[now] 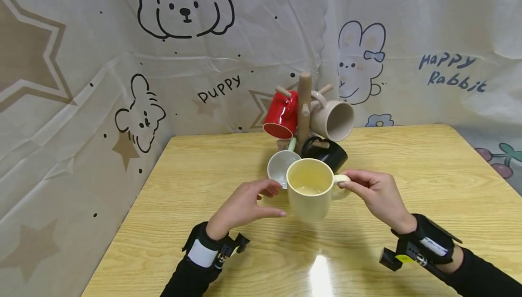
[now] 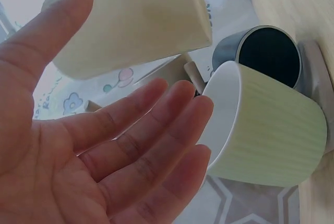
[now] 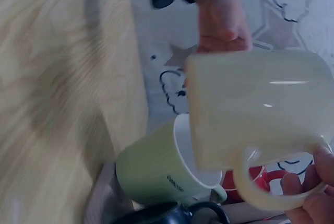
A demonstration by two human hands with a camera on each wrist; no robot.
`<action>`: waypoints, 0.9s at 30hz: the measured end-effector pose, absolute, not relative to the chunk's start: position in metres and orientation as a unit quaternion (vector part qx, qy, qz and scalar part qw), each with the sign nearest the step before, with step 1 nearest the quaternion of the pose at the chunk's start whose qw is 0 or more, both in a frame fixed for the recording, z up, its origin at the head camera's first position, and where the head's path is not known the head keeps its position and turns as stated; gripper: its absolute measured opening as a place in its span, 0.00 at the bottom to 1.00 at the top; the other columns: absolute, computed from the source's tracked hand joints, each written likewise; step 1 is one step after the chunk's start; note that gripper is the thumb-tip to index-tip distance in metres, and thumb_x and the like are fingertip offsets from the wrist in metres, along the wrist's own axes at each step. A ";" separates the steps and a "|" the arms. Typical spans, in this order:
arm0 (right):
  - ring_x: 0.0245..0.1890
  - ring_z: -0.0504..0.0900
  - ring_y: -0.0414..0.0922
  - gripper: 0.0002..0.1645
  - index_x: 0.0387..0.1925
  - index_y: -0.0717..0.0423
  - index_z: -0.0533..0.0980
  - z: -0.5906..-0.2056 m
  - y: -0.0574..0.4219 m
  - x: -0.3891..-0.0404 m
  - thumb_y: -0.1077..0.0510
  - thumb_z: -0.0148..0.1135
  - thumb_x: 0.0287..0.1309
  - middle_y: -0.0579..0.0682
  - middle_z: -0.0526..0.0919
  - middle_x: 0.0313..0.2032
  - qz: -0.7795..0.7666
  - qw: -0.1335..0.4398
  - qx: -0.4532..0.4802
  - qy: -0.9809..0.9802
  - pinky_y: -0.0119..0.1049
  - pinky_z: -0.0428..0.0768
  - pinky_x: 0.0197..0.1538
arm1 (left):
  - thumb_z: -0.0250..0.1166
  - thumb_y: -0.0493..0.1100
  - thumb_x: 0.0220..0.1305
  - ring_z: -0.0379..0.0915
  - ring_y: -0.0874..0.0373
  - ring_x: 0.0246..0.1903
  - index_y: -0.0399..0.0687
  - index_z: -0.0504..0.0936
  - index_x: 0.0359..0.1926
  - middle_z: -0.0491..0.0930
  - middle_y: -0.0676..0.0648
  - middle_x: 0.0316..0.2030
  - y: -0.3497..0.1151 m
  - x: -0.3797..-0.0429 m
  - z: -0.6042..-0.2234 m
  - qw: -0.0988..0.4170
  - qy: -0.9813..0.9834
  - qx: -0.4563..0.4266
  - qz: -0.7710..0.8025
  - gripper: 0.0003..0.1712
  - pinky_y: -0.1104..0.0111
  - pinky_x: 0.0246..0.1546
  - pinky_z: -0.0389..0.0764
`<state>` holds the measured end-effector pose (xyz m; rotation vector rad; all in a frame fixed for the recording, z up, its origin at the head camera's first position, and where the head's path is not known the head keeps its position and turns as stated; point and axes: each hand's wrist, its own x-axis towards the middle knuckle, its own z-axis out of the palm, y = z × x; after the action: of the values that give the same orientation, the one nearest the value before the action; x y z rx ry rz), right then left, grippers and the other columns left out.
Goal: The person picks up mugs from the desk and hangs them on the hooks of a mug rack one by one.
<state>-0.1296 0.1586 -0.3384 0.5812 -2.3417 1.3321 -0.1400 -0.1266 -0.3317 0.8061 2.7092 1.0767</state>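
Note:
A pale yellow mug [image 1: 310, 197] is held up above the table, upright, in front of a wooden mug tree [image 1: 304, 106]. My right hand [image 1: 377, 192] pinches its handle between thumb and fingers, as the right wrist view also shows at the handle [image 3: 245, 187]. To the mug's left, my left hand [image 1: 248, 204] has its fingers spread and thumb apart, holding nothing. In the left wrist view the left palm [image 2: 47, 172] faces the camera, with the thumb overlapping the yellow mug [image 2: 141, 20]. Whether it touches the mug I cannot tell.
On the mug tree hang a red mug [image 1: 280, 114], a beige mug [image 1: 336, 120], a black mug [image 1: 332, 155] and a light green mug [image 1: 281, 166] with a white inside. The wooden table [image 1: 195, 161] meets a printed cloth backdrop [image 1: 253, 25] at its back and left edges.

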 end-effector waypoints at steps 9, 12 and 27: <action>0.17 0.72 0.31 0.05 0.31 0.55 0.81 -0.336 0.162 -0.134 0.65 0.60 0.55 0.41 0.80 0.18 0.426 0.156 0.258 -0.853 0.23 0.68 0.21 | 0.73 0.51 0.45 0.76 0.56 0.44 0.46 0.76 0.51 0.80 0.48 0.43 -0.123 -0.139 -0.336 0.078 0.878 0.261 0.394 0.31 0.62 0.45 0.78; 0.15 0.67 0.32 0.06 0.31 0.55 0.81 -0.333 0.165 -0.137 0.60 0.58 0.59 0.41 0.79 0.18 0.449 0.065 0.241 -0.858 0.26 0.65 0.18 | 0.73 0.48 0.46 0.77 0.55 0.44 0.44 0.76 0.51 0.79 0.47 0.44 -0.122 -0.139 -0.338 0.105 0.861 0.257 0.426 0.30 0.64 0.45 0.78; 0.15 0.69 0.32 0.06 0.34 0.56 0.81 -0.328 0.164 -0.135 0.61 0.59 0.58 0.41 0.79 0.18 0.434 0.066 0.259 -0.861 0.27 0.58 0.15 | 0.60 0.46 0.62 0.74 0.46 0.52 0.36 0.67 0.61 0.74 0.37 0.53 -0.119 -0.144 -0.345 0.142 0.813 0.216 0.521 0.29 0.63 0.49 0.78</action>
<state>-0.1349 0.1640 -0.3275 0.7805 -2.5948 1.3076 -0.1442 -0.1186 -0.3447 0.6224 2.3472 1.5037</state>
